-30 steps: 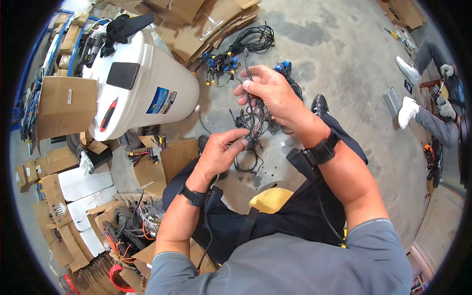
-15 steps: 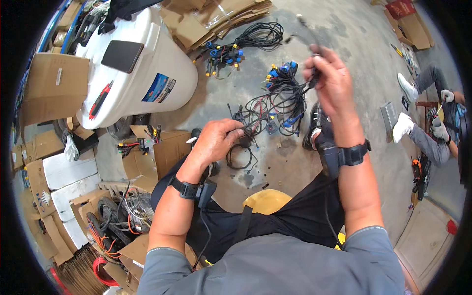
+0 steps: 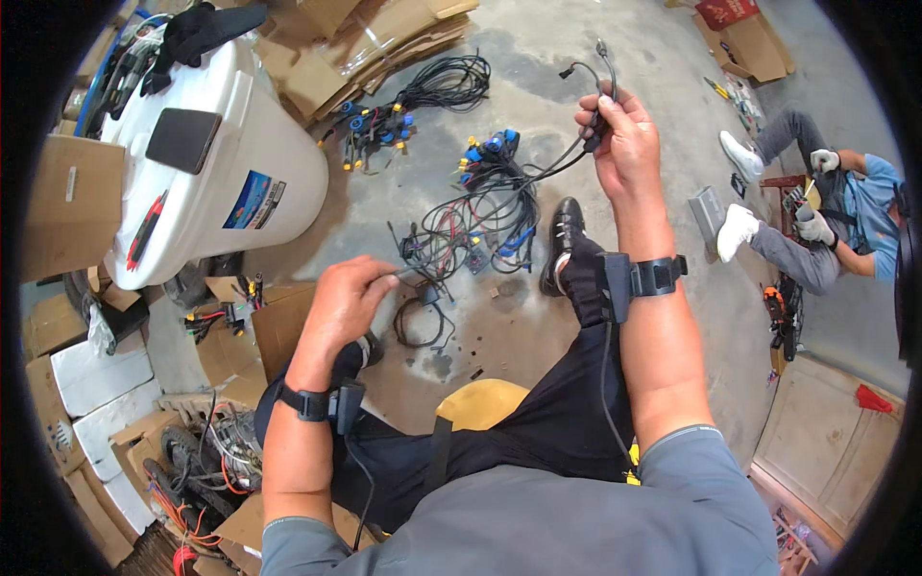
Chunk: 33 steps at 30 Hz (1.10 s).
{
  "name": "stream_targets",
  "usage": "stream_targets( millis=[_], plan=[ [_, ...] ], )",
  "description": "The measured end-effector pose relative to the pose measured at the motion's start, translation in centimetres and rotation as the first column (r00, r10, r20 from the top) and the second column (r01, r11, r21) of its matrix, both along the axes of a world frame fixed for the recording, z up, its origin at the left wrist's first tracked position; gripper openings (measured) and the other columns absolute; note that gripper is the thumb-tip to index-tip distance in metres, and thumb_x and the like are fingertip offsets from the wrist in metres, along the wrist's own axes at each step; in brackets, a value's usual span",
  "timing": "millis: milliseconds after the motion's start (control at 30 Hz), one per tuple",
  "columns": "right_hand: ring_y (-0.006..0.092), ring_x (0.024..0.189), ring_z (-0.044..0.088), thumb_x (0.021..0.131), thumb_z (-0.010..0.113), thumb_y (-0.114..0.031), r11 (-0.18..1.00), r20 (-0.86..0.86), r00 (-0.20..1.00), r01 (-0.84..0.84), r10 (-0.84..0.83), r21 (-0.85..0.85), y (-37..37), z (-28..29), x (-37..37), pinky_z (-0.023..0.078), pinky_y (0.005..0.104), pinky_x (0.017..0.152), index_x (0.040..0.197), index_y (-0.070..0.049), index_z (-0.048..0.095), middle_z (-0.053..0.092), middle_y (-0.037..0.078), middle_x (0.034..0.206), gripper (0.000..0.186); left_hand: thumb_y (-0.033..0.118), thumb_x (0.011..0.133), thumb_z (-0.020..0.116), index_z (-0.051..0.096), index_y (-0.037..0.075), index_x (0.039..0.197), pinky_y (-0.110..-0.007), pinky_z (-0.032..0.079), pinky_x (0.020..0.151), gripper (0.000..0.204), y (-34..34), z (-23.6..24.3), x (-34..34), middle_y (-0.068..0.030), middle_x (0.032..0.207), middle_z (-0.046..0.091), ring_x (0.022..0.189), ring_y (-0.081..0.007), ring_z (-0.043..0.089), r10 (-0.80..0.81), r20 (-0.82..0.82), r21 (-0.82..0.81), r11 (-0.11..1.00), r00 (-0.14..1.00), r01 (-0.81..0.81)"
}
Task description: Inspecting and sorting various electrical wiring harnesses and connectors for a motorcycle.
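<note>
My right hand (image 3: 626,144) is raised toward the upper right, fingers closed on black cables (image 3: 605,72) with small connectors at their free ends. These cables run down to a tangled harness (image 3: 480,221) on the concrete floor, with red wires and blue and yellow connectors among it. My left hand (image 3: 348,298) hangs left of the tangle, fingers curled together around what appears to be a thin cable, partly hidden by the fingertips. A small cable loop (image 3: 413,336) lies below it. Further back rests another coiled black cable bundle (image 3: 447,82) with coloured connectors.
A white lidded bin (image 3: 274,182) stands left, carrying a phone and red tool, beside cardboard boxes (image 3: 72,202). Flattened cardboard (image 3: 355,43) lies behind. A gloved co-worker (image 3: 864,211) sits at right near a grey case (image 3: 706,213). My shoe (image 3: 562,240) rests beside the harness.
My right hand has lifted up and to the right, drawing the cables out from the tangle. My left hand has moved slightly left in the view, which has also shifted.
</note>
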State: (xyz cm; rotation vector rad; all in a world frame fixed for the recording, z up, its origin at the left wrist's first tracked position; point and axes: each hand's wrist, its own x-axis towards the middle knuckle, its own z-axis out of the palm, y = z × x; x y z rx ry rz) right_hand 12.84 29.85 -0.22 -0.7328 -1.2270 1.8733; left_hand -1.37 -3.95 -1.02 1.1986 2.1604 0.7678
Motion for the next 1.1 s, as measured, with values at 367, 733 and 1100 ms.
stream_targets(
  millis=[367, 733, 1100],
  plan=[
    [0.0148, 0.071, 0.065, 0.09, 0.052, -0.006, 0.946, 0.37, 0.916, -0.243, 0.152, 0.215, -1.4, -0.3, -0.9, 0.048, 0.0264, 0.059, 0.113, 0.003, 0.054, 0.067, 0.01, 0.086, 0.026, 0.006, 0.089, 0.062, 0.06, 0.0, 0.113, -0.029, 0.053, 0.062, 0.024, -2.1, -0.4, -3.8, -0.0168, 0.096, 0.068, 0.064, -0.0195, 0.063, 0.158, 0.811, 0.413, 0.528, 0.563, -0.742],
    [0.0104, 0.059, 0.056, 0.091, 0.053, -0.016, 0.754, 0.702, 0.649, -0.609, 0.295, 0.247, -5.2, 1.5, -1.8, 0.047, 0.0264, 0.056, 0.1, 0.003, 0.062, 0.066, 0.006, 0.081, 0.023, 0.008, 0.089, 0.064, 0.063, -0.005, 0.108, -0.029, 0.055, 0.063, 0.023, -0.3, 0.0, -2.4, -0.0176, 0.091, 0.07, 0.067, -0.018, 0.066, 0.328, 0.696, 0.351, 0.62, 0.639, -0.701],
    [0.0052, 0.064, 0.054, 0.093, 0.056, -0.012, 0.64, 0.343, 0.621, -0.765, 0.705, 0.071, -10.6, 1.6, -2.8, 0.047, 0.0212, 0.059, 0.106, 0.0, 0.062, 0.067, 0.003, 0.084, 0.019, 0.026, 0.095, 0.059, 0.065, -0.002, 0.1, -0.028, 0.053, 0.061, 0.029, 1.3, -1.0, -1.1, -0.0126, 0.08, 0.069, 0.064, -0.0175, 0.065, 0.213, 0.796, 0.221, 0.769, 0.566, -0.6]
  ],
)
